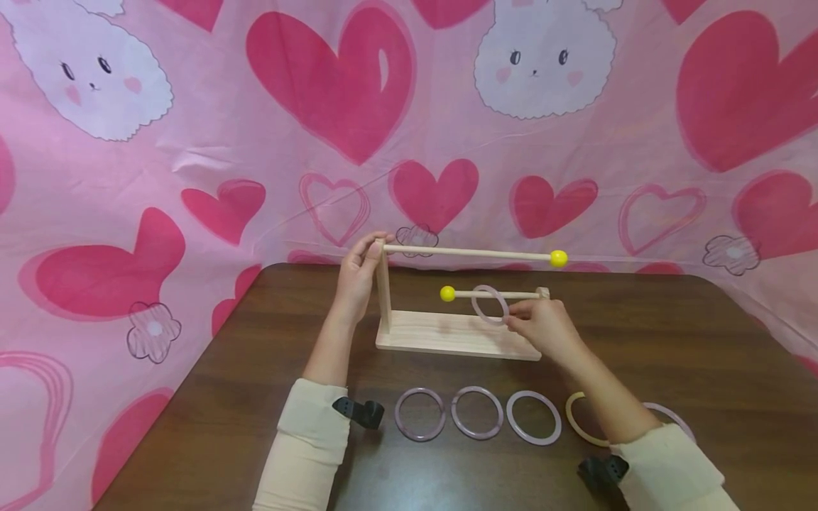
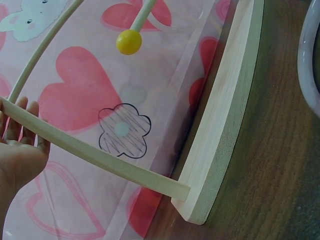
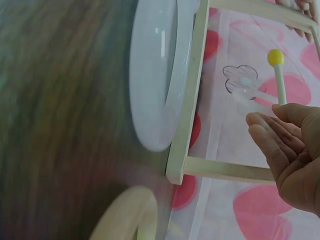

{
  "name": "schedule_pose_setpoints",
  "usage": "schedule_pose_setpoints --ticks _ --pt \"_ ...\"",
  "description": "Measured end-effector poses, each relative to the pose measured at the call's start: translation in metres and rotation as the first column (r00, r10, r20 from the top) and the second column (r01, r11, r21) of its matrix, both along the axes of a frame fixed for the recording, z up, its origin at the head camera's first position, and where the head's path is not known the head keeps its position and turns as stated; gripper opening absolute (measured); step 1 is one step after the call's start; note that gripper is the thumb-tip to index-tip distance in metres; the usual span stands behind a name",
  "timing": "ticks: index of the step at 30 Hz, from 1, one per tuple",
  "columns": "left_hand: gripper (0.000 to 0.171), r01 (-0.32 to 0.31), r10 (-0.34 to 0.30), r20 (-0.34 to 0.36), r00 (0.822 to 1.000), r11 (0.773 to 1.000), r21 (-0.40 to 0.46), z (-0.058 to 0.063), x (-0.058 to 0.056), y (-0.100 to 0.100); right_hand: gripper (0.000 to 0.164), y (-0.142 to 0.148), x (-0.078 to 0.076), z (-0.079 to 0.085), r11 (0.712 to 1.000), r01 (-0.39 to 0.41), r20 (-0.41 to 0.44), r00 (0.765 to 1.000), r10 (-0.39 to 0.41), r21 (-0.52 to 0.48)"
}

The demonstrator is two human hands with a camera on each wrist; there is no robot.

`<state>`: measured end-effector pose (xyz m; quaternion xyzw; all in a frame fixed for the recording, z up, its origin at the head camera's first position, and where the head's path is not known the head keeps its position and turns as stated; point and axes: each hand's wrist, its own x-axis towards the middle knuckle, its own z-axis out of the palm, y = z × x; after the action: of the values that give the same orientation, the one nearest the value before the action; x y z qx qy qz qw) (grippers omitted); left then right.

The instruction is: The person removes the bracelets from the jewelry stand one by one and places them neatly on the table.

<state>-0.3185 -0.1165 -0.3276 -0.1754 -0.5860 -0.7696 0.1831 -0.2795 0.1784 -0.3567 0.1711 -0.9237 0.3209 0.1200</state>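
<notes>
A wooden ring stand (image 1: 456, 333) has a tall post at its left and a short one at its right. Each post carries a horizontal rod with a yellow ball at its free end. My left hand (image 1: 358, 280) grips the top of the tall post, thumb in front and fingers behind. My right hand (image 1: 548, 328) pinches a pale purple ring (image 1: 475, 306) between thumb and fingers at its right side. That ring encircles the lower rod (image 1: 511, 294), between its yellow ball (image 1: 447, 294) and the short post. In the right wrist view the ring is partly hidden behind the fingers.
On the brown table (image 1: 268, 397), in front of the stand, lies a row of rings: several purple ones, such as this ring (image 1: 397, 419), and a yellow one (image 1: 571, 415) partly under my right forearm. Behind the table hangs a pink heart-patterned cloth (image 1: 447, 128).
</notes>
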Motion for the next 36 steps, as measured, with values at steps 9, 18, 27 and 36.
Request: schedule_pose_setpoints --ticks 9,18,27,36 --pt "0.024 0.0 0.0 -0.007 1.0 1.0 0.005 0.001 0.001 0.001 0.007 -0.007 0.004 0.0 1.0 0.007 0.001 1.0 -0.007 -0.009" --pt "0.024 0.006 -0.006 0.007 1.0 1.0 0.011 0.001 0.002 0.0 0.01 -0.009 0.004 -0.001 0.999 0.015 -0.015 1.0 -0.016 -0.039" --pt "0.023 0.002 -0.002 0.007 1.0 1.0 -0.002 0.001 0.001 0.0 0.008 -0.014 0.003 -0.001 0.997 0.028 -0.047 0.998 -0.032 -0.073" --pt "0.025 -0.005 0.005 0.019 1.0 1.0 -0.005 0.002 0.001 0.0 0.009 -0.021 0.003 -0.001 0.993 0.005 -0.083 0.996 -0.015 -0.118"
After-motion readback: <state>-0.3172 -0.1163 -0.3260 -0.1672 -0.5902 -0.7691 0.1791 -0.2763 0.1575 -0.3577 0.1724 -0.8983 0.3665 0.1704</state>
